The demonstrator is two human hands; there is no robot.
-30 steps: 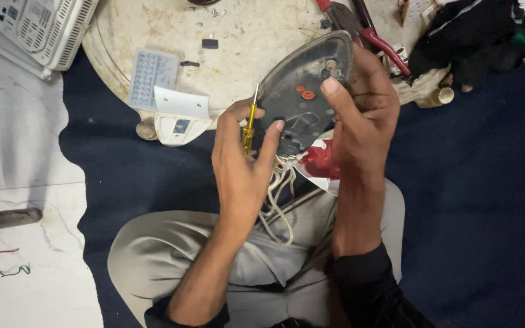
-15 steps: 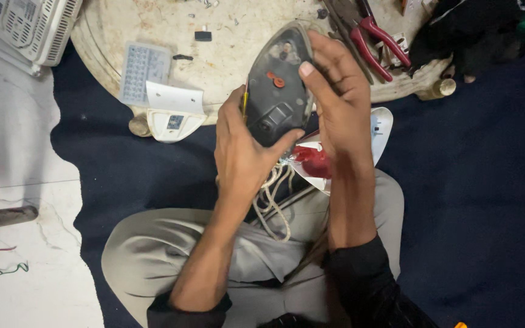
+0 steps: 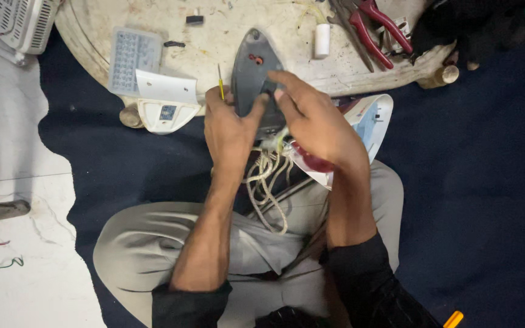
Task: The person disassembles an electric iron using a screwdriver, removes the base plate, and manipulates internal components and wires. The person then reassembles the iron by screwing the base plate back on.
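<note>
Clearly rigid and probably weighty, the grey iron soleplate (image 3: 255, 79) stands tilted at the edge of the round worktop (image 3: 226, 36), best taken by its rims. Left hand (image 3: 229, 124) clasps its lower edge with a thin yellow screwdriver (image 3: 220, 84) tucked alongside; right hand (image 3: 311, 118) arches over, fingers pinching it, above white cords (image 3: 265, 182) and the iron's housing (image 3: 360, 121).

Grey iron soleplate's (image 3: 252, 73) lower end behind both hands' grip
</note>
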